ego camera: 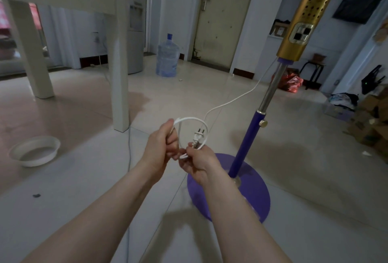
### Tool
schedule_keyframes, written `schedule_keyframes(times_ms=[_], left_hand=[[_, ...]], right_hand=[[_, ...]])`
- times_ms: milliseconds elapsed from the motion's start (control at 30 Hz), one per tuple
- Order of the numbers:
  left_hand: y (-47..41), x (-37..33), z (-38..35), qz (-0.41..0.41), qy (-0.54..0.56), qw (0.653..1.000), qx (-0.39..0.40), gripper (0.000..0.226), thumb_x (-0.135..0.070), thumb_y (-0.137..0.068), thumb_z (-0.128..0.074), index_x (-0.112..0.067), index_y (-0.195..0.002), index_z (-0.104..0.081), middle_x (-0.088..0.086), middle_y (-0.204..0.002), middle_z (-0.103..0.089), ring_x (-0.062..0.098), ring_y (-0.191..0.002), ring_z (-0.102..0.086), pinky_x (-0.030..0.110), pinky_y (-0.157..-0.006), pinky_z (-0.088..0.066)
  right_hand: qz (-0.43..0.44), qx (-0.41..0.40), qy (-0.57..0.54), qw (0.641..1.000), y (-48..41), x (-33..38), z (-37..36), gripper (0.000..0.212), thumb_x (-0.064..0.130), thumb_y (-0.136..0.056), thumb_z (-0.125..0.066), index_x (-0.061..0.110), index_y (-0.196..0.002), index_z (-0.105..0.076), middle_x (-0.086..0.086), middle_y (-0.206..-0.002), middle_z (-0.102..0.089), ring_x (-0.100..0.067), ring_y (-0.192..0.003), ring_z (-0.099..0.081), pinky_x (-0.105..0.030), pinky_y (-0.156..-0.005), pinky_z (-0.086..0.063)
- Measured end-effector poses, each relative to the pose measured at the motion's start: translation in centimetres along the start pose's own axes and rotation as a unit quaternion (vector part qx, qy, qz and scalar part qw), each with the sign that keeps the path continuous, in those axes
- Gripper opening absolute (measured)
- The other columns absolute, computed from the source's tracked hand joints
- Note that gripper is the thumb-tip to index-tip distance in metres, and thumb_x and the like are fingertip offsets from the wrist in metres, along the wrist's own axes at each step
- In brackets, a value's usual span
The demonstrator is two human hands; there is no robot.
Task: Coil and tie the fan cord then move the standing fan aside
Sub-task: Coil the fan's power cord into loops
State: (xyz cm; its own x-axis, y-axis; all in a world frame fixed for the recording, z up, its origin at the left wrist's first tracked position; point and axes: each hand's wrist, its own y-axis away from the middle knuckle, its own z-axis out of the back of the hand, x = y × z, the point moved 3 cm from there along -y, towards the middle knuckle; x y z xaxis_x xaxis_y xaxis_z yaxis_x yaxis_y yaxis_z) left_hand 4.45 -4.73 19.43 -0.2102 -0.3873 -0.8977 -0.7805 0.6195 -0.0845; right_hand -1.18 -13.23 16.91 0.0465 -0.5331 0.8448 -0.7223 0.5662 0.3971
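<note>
The white fan cord (190, 120) forms one small loop held in front of the person, its two-pin plug (197, 135) hanging inside it. The left hand (161, 145) has fingers clamped on the loop's top; the right hand (198, 159) pinches the crossing below, likely to keep the coil from springing open. Slack runs up to the standing fan (249, 137) just right. A table leg (119, 86) and bowl (34, 150) crowd the left floor.

the standing fan (294, 38) is cut off above its gold column; its base is partly hidden by an arm.
</note>
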Motion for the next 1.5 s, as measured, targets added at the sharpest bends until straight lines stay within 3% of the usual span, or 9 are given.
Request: schedule_keyframes(times_ms=[233, 400, 633, 900, 967, 1100, 1267, 1400, 1500], left_hand=[[0.0, 0.5, 2.0, 0.15, -0.13, 0.979, 0.038, 0.07, -0.074, -0.08, -0.041, -0.009, -0.096, -0.061, 0.0, -0.052, -0.048, 0.015, -0.04, -0.05, 0.044, -0.081, -0.055], [-0.2, 1.1, 3.5, 0.252, -0.013, 0.967, -0.029, 0.059, -0.063, -0.089, -0.041, -0.005, -0.089, -0.055, 0.006, -0.062, -0.053, 0.017, -0.044, -0.055, 0.032, -0.059, -0.06], [0.4, -2.0, 2.4, 0.129, -0.196, 0.955, 0.181, 0.058, -0.051, -0.075, -0.064, -0.01, -0.116, -0.058, 0.008, -0.095, -0.069, 0.013, -0.06, -0.06, 0.021, -0.052, -0.05], [1.9, -3.3, 1.0, 0.073, -0.306, 0.905, 0.286, 0.033, -0.002, -0.084, -0.067, -0.013, -0.111, -0.053, 0.01, -0.108, -0.068, 0.024, -0.078, -0.069, 0.031, -0.069, -0.055], [2.1, -2.8, 1.0, 0.085, -0.328, 0.89, 0.305, 0.034, 0.001, -0.078, -0.071, -0.016, -0.102, -0.055, 0.004, -0.104, -0.065, 0.021, -0.079, -0.067, 0.032, -0.071, -0.055], [2.4, -1.9, 0.7, 0.061, -0.454, 0.814, 0.357, 0.028, -0.003, -0.076, -0.074, -0.017, -0.092, -0.055, -0.017, -0.086, -0.059, 0.009, -0.076, -0.059, 0.036, -0.074, -0.055], [1.9, -0.7, 0.6, 0.026, -0.623, 0.694, 0.36, 0.025, -0.004, -0.08, -0.059, -0.028, -0.075, -0.056, -0.011, -0.073, -0.057, 0.006, -0.064, -0.051, 0.023, -0.064, -0.047], [1.9, 0.9, 1.0, -0.032, -0.767, 0.556, 0.318, 0.031, 0.004, -0.079, -0.05, -0.023, -0.071, -0.061, -0.008, -0.082, -0.053, 0.011, -0.072, -0.046, 0.023, -0.068, -0.043], [1.7, 1.5, 1.4, -0.096, -0.809, 0.521, 0.256, 0.025, 0.0, -0.081, -0.056, -0.018, -0.086, -0.072, 0.003, -0.103, -0.059, 0.014, -0.083, -0.049, 0.027, -0.081, -0.044]], right_hand=[[0.215, -0.041, 0.327, 0.919, 0.0, 2.0, 1.9, 0.02, 0.001, -0.095, -0.038, 0.015, -0.101, -0.052, -0.005, -0.067, -0.061, -0.017, -0.057, -0.06, -0.039, -0.063, -0.054], [0.263, -0.007, 0.458, 0.849, 0.4, 2.3, 1.9, 0.024, 0.006, -0.095, -0.038, 0.023, -0.102, -0.053, -0.004, -0.071, -0.064, -0.013, -0.057, -0.057, -0.03, -0.058, -0.048], [0.17, -0.013, 0.43, 0.887, 0.4, 1.8, 1.4, 0.022, -0.002, -0.093, -0.035, 0.012, -0.103, -0.048, -0.024, -0.093, -0.065, -0.018, -0.05, -0.056, -0.021, -0.037, -0.044], [0.266, -0.045, 0.446, 0.853, -0.5, 2.5, 1.8, 0.017, 0.025, -0.097, -0.052, 0.021, -0.11, -0.062, -0.006, -0.094, -0.064, -0.024, -0.073, -0.063, -0.033, -0.063, -0.053], [0.245, -0.049, 0.398, 0.883, -0.9, 2.7, 2.4, 0.013, 0.023, -0.095, -0.057, 0.027, -0.103, -0.066, -0.002, -0.083, -0.061, -0.018, -0.065, -0.055, -0.029, -0.055, -0.048], [0.102, 0.059, 0.156, 0.981, -0.7, 2.9, 2.4, 0.018, 0.005, -0.095, -0.051, 0.012, -0.093, -0.068, -0.008, -0.063, -0.065, -0.02, -0.053, -0.06, -0.028, -0.049, -0.054], [-0.025, 0.197, -0.129, 0.972, 0.9, 4.1, 1.4, 0.029, -0.004, -0.089, -0.036, -0.013, -0.104, -0.058, -0.032, -0.094, -0.07, -0.038, -0.083, -0.072, -0.045, -0.08, -0.06], [-0.056, 0.201, -0.131, 0.969, 1.9, 4.8, 0.6, 0.035, 0.031, -0.098, -0.045, -0.002, -0.103, -0.057, -0.023, -0.093, -0.066, -0.028, -0.079, -0.067, -0.037, -0.072, -0.054], [-0.041, 0.187, -0.062, 0.98, 2.2, 4.7, 0.2, 0.01, 0.012, -0.098, -0.049, 0.005, -0.095, -0.055, -0.014, -0.08, -0.064, -0.015, -0.06, -0.061, -0.027, -0.058, -0.048]])
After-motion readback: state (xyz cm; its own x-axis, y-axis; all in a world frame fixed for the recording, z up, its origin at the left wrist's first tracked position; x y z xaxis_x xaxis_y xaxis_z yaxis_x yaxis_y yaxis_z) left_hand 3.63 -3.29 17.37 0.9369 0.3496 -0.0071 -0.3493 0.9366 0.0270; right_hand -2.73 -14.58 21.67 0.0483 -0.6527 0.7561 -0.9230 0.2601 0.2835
